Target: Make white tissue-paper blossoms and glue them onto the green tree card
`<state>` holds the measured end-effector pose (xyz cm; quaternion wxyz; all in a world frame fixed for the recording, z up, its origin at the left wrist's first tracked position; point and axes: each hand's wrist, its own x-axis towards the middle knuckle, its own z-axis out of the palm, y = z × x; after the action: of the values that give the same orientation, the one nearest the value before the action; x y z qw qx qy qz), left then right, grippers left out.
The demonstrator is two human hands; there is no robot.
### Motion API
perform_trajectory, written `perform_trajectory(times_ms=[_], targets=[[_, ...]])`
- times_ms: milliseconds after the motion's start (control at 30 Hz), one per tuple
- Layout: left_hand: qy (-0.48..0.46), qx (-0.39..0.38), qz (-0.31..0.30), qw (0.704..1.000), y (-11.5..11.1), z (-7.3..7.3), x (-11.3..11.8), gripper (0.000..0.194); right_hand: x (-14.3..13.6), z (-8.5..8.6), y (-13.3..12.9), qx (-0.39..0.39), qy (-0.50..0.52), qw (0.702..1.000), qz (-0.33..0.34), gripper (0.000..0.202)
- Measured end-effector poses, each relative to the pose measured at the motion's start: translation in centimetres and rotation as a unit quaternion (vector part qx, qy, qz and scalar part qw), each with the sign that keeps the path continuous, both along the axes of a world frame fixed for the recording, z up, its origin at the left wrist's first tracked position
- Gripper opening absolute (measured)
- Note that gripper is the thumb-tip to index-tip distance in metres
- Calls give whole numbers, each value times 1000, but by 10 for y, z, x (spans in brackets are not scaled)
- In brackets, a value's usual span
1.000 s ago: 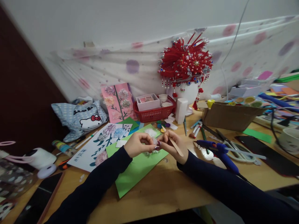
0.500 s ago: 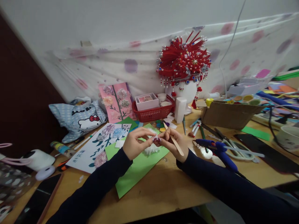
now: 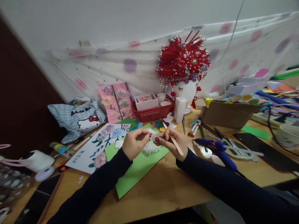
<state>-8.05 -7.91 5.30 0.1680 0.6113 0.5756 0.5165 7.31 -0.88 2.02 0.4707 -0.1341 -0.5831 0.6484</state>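
My left hand (image 3: 135,145) is closed in a pinch at a small white, thin piece (image 3: 153,136), perhaps tissue or paper. Close to its right side are the pinched fingertips of my right hand (image 3: 176,141); whether they touch the piece I cannot tell. A flat wooden craft stick (image 3: 177,145) is tucked in my right hand, slanting across the palm and thumb. Below the fingers a ruffled white flower (image 3: 151,149) lies on a sheet of light green paper (image 3: 130,179).
Left lies a white sheet with flower pictures (image 3: 90,155). A red basket (image 3: 149,116) stands behind my hands, near a red beaded headdress (image 3: 187,59). To the right are a blue glue gun (image 3: 219,147), scissors (image 3: 240,154) and a dark phone (image 3: 263,152).
My fingertips have moved slightly apart, and the white piece between them shows more. The flower beneath is less covered. The craft stick stays in my right hand.
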Motion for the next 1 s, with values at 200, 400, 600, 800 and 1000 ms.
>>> perform_trajectory(times_ms=[200, 400, 600, 800, 1000], targets=[[-110, -36, 2, 993, 4, 1, -4, 20, -1, 1, 0, -2, -12, 1000, -11, 44], [-118, -15, 28, 993, 6, 7, -9, 21, -1, -2, 3, -3, -9, 1000, -15, 44], [-48, -214, -14, 976, 5, 22, -57, 27, -1, -3, 3, -9, -6, 1000, -11, 44], [174, -329, -33, 928, 8, 14, -87, 20, -3, -5, 3, -7, -36, 999, 10, 44], [-108, -262, -188, 940, 11, 10, -35, 45, -3, -7, -1, 34, -83, 993, 73, 46]])
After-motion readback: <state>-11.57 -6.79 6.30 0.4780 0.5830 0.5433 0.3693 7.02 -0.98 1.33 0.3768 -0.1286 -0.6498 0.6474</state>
